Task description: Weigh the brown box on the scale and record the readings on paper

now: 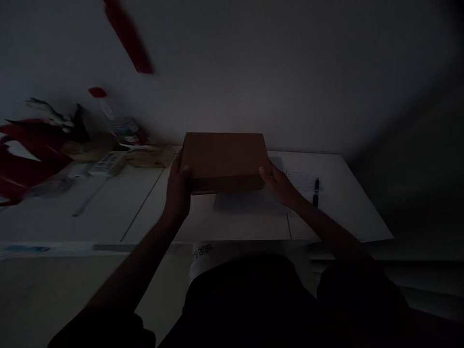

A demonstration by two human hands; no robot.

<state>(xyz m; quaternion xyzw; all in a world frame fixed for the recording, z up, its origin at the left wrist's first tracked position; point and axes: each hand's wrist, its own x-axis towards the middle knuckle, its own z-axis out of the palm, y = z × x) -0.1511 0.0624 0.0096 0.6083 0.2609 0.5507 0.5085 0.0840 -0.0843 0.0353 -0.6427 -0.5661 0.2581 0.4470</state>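
Between my two hands I hold a brown cardboard box (224,154), raised above the white table (206,222). My left hand (178,186) grips its left side, the thumb at the near left corner. On the right side, my right hand (277,183) clasps the box near its front corner, thumb on the edge. Below the box lies a flat grey sheet-like thing (239,203), partly hidden by it. A sheet with handwriting (302,180) and a dark pen (316,191) lie to the right of my right hand.
The scene is very dark. At the table's left are a red bag-like thing (32,154), a clear jar or bottle (126,129), a pale box-shaped device (108,164) and crumpled brown paper (148,157). A red strip (128,38) hangs on the wall behind.
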